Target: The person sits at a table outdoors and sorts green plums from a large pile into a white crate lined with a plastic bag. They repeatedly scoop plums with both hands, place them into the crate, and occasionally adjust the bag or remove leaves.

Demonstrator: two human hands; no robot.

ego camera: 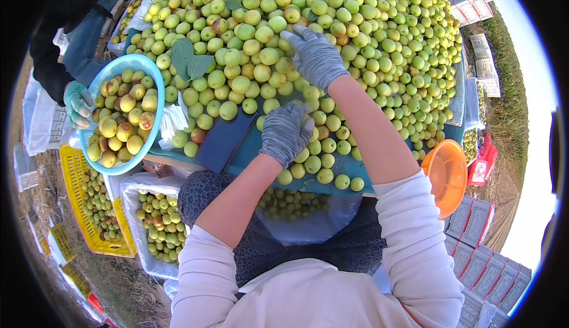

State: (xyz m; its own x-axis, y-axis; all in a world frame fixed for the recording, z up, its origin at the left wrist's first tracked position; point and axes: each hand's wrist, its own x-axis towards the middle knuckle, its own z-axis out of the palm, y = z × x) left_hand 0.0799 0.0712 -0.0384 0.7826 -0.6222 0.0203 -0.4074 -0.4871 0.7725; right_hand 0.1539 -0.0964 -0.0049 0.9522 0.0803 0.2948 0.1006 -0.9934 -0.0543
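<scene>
A large heap of green jujubes (382, 30), some blushed with brown, covers the table with a blue-green cloth (249, 150). My right hand (318, 56), in a grey knitted glove, reaches over the heap with its fingers stretched out and touching the fruit. Nearer to me, my gloved left hand (286, 132) is curled low over the cloth beside loose jujubes. Its fingers hide whether any fruit lies within. A dark smartphone (226, 141) lies at the table's front edge, left of my left hand. Green leaves (191, 59) rest on the heap.
Another person's gloved hand (78, 104) is at a blue plastic basket (161, 101) of browner jujubes. Below stand a yellow crate (76, 203) and a lined container (151, 270) of fruit. An orange basket (444, 179) is at the right; stacked printed boxes (484, 270) stand beyond.
</scene>
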